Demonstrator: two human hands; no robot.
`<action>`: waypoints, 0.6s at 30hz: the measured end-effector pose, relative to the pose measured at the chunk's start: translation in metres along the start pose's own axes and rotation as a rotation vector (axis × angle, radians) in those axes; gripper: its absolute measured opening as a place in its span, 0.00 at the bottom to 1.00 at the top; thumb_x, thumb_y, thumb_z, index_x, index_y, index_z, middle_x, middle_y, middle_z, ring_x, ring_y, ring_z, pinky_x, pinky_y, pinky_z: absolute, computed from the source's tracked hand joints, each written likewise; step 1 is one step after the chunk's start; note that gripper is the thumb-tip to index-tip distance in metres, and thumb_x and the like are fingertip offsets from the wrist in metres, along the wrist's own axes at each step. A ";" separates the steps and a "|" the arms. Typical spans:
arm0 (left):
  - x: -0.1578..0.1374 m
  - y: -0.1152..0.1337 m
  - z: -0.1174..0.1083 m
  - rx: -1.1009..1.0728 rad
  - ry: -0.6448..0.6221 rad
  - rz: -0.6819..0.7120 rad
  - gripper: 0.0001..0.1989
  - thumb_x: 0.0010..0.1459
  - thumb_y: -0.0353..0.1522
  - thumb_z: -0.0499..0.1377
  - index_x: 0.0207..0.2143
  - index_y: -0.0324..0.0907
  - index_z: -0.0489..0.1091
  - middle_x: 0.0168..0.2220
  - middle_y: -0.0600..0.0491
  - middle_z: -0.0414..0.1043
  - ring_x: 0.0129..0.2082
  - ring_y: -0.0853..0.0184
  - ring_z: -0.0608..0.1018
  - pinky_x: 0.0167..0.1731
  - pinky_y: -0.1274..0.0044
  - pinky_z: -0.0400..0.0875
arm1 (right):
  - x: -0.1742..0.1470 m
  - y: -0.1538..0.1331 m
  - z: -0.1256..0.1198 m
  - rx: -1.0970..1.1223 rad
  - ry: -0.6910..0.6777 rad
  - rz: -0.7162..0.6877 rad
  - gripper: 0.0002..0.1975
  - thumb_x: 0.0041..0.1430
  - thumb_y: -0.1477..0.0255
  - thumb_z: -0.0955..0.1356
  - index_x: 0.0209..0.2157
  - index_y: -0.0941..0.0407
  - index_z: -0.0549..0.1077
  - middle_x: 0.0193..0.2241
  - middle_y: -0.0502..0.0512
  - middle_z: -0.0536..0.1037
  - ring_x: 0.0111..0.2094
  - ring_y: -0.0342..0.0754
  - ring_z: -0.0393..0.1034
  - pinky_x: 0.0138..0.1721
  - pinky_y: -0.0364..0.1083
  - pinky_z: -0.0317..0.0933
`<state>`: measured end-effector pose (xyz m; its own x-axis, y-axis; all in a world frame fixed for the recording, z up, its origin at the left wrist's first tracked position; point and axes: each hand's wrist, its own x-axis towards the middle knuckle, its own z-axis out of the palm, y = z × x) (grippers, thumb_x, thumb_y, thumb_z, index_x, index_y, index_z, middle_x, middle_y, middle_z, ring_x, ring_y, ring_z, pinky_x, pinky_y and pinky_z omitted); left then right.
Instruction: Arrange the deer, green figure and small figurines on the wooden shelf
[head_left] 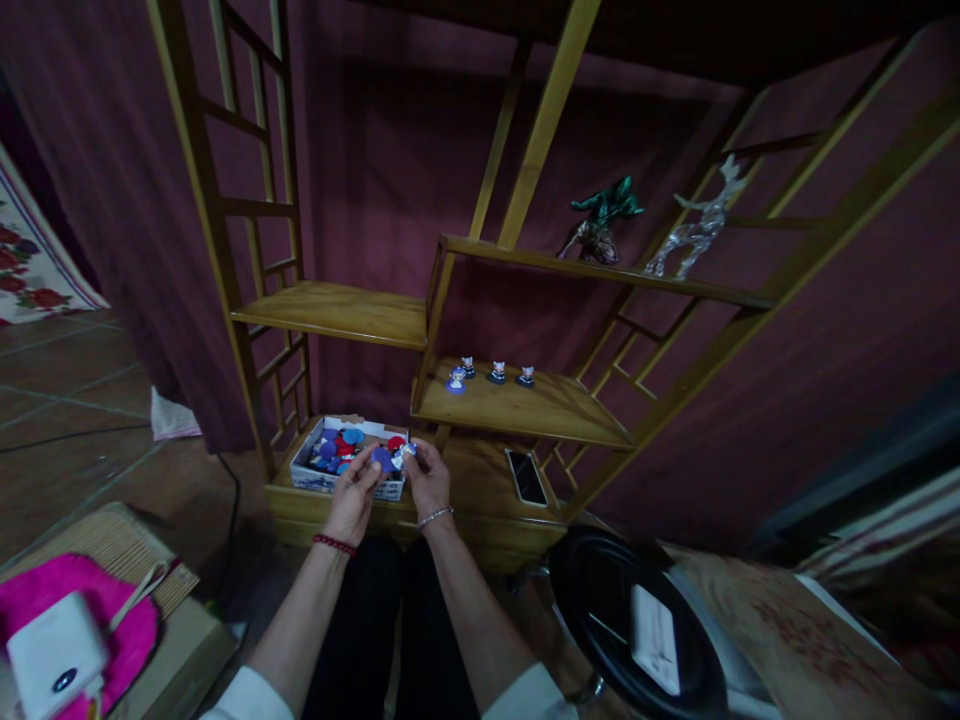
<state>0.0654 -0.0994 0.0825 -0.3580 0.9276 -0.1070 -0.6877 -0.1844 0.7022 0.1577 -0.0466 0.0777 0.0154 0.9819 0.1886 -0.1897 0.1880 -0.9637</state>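
In front of the low shelf, my left hand (354,497) pinches a round purple base (382,459) at its edge. My right hand (430,482), close beside it, has a small white-and-purple figurine (406,452) between the fingertips. Base and figurine are very near each other; whether they are joined I cannot tell. Just behind my hands is an open cardboard box (330,482) holding several blue, purple and red pieces, partly hidden by my left hand. On the shelf above, a purple-based figurine (456,380) stands with three dark-based figurines (497,372).
A phone (527,478) lies on the lower shelf at right. Higher up stand a dark green statuette (602,220) and a clear deer figure (699,228). A black round stool (637,620) is at lower right; a white device (58,655) rests on pink cloth at lower left.
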 end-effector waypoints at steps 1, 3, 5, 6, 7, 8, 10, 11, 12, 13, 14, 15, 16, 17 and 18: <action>-0.001 -0.001 -0.001 0.001 0.001 -0.005 0.19 0.39 0.28 0.64 0.38 0.42 0.71 0.38 0.53 0.72 0.41 0.69 0.72 0.43 0.76 0.64 | 0.000 0.002 -0.001 -0.001 0.008 0.005 0.15 0.43 0.68 0.66 0.36 0.57 0.69 0.30 0.51 0.75 0.28 0.43 0.67 0.24 0.40 0.62; -0.001 -0.005 -0.002 -0.002 0.005 -0.016 0.19 0.39 0.28 0.64 0.38 0.42 0.71 0.39 0.53 0.72 0.41 0.68 0.72 0.44 0.75 0.64 | -0.001 0.005 -0.002 -0.006 0.014 0.020 0.16 0.43 0.67 0.66 0.36 0.57 0.69 0.31 0.51 0.75 0.28 0.43 0.68 0.24 0.40 0.62; -0.001 -0.008 -0.004 -0.008 0.011 -0.021 0.19 0.39 0.28 0.64 0.38 0.42 0.71 0.39 0.52 0.72 0.41 0.68 0.72 0.44 0.74 0.64 | -0.002 0.008 -0.004 -0.019 0.009 0.036 0.16 0.42 0.67 0.66 0.36 0.57 0.69 0.32 0.52 0.75 0.30 0.44 0.68 0.26 0.40 0.62; -0.001 -0.009 -0.005 -0.010 0.013 -0.020 0.18 0.39 0.28 0.64 0.37 0.42 0.71 0.39 0.52 0.72 0.41 0.68 0.72 0.44 0.73 0.64 | -0.003 0.009 -0.004 -0.026 0.007 0.041 0.17 0.42 0.67 0.67 0.36 0.57 0.69 0.33 0.52 0.75 0.31 0.45 0.68 0.27 0.41 0.63; -0.001 -0.011 -0.006 -0.011 0.012 -0.020 0.18 0.39 0.29 0.64 0.37 0.42 0.71 0.38 0.52 0.72 0.41 0.68 0.72 0.44 0.73 0.64 | -0.003 0.010 -0.005 -0.030 0.008 0.046 0.17 0.42 0.66 0.67 0.36 0.57 0.69 0.33 0.52 0.75 0.32 0.45 0.68 0.27 0.41 0.63; -0.001 -0.012 -0.007 -0.011 0.010 -0.019 0.18 0.39 0.29 0.64 0.37 0.42 0.71 0.38 0.52 0.72 0.41 0.68 0.72 0.45 0.73 0.64 | -0.003 0.011 -0.005 -0.031 0.009 0.050 0.17 0.42 0.66 0.67 0.36 0.57 0.69 0.33 0.52 0.75 0.32 0.45 0.68 0.27 0.41 0.63; 0.000 -0.013 -0.008 -0.010 0.003 -0.020 0.18 0.39 0.29 0.64 0.37 0.42 0.71 0.38 0.53 0.72 0.40 0.68 0.72 0.45 0.73 0.64 | -0.004 0.012 -0.006 -0.021 0.018 0.058 0.17 0.41 0.66 0.67 0.36 0.57 0.69 0.32 0.52 0.75 0.31 0.45 0.68 0.27 0.41 0.63; 0.000 -0.014 -0.009 -0.010 0.002 -0.021 0.18 0.39 0.29 0.64 0.37 0.42 0.71 0.37 0.53 0.72 0.40 0.68 0.72 0.45 0.73 0.64 | -0.004 0.012 -0.006 -0.014 0.024 0.061 0.17 0.41 0.66 0.67 0.36 0.58 0.69 0.32 0.52 0.75 0.30 0.45 0.68 0.27 0.42 0.63; 0.001 -0.014 -0.009 -0.012 0.003 -0.020 0.17 0.39 0.29 0.64 0.37 0.42 0.71 0.37 0.53 0.72 0.40 0.68 0.72 0.45 0.73 0.64 | -0.004 0.013 -0.006 -0.011 0.028 0.065 0.18 0.41 0.66 0.67 0.36 0.58 0.69 0.31 0.52 0.75 0.30 0.45 0.68 0.27 0.42 0.63; 0.001 -0.014 -0.009 -0.015 0.004 -0.019 0.17 0.39 0.29 0.64 0.37 0.42 0.71 0.37 0.53 0.72 0.40 0.68 0.72 0.45 0.73 0.64 | -0.004 0.013 -0.006 -0.012 0.029 0.065 0.18 0.41 0.66 0.67 0.37 0.58 0.69 0.32 0.52 0.75 0.30 0.45 0.68 0.27 0.42 0.64; 0.000 -0.014 -0.009 -0.017 0.005 -0.017 0.17 0.39 0.28 0.64 0.37 0.42 0.71 0.37 0.53 0.72 0.40 0.68 0.72 0.45 0.73 0.64 | -0.004 0.014 -0.007 -0.015 0.032 0.063 0.18 0.41 0.66 0.67 0.37 0.58 0.69 0.32 0.52 0.75 0.31 0.45 0.68 0.28 0.42 0.64; 0.000 -0.013 -0.008 -0.018 0.005 -0.016 0.17 0.40 0.28 0.63 0.37 0.41 0.71 0.37 0.53 0.72 0.40 0.68 0.72 0.45 0.73 0.64 | -0.004 0.014 -0.007 -0.018 0.034 0.061 0.18 0.42 0.66 0.67 0.37 0.58 0.69 0.32 0.52 0.75 0.31 0.45 0.68 0.28 0.42 0.64; 0.000 -0.013 -0.008 -0.016 0.006 -0.015 0.17 0.40 0.28 0.63 0.36 0.41 0.71 0.37 0.52 0.72 0.40 0.68 0.72 0.44 0.73 0.64 | -0.003 0.015 -0.007 -0.021 0.034 0.060 0.17 0.42 0.66 0.67 0.37 0.58 0.69 0.32 0.52 0.75 0.32 0.45 0.68 0.29 0.42 0.64; -0.001 -0.012 -0.008 -0.013 0.007 -0.015 0.17 0.40 0.28 0.63 0.36 0.41 0.71 0.37 0.52 0.72 0.40 0.68 0.72 0.44 0.73 0.64 | -0.003 0.015 -0.007 -0.021 0.035 0.060 0.17 0.42 0.67 0.67 0.37 0.58 0.69 0.32 0.52 0.75 0.31 0.45 0.69 0.29 0.42 0.64; -0.001 -0.012 -0.007 -0.006 0.009 -0.018 0.16 0.40 0.28 0.63 0.37 0.42 0.71 0.37 0.52 0.72 0.40 0.68 0.72 0.44 0.73 0.64 | -0.003 0.015 -0.007 -0.019 0.040 0.063 0.17 0.42 0.67 0.67 0.37 0.57 0.70 0.32 0.52 0.75 0.31 0.45 0.69 0.29 0.42 0.64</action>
<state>0.0693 -0.1008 0.0694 -0.3514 0.9277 -0.1262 -0.6981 -0.1699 0.6956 0.1615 -0.0467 0.0609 0.0428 0.9918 0.1201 -0.1732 0.1258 -0.9768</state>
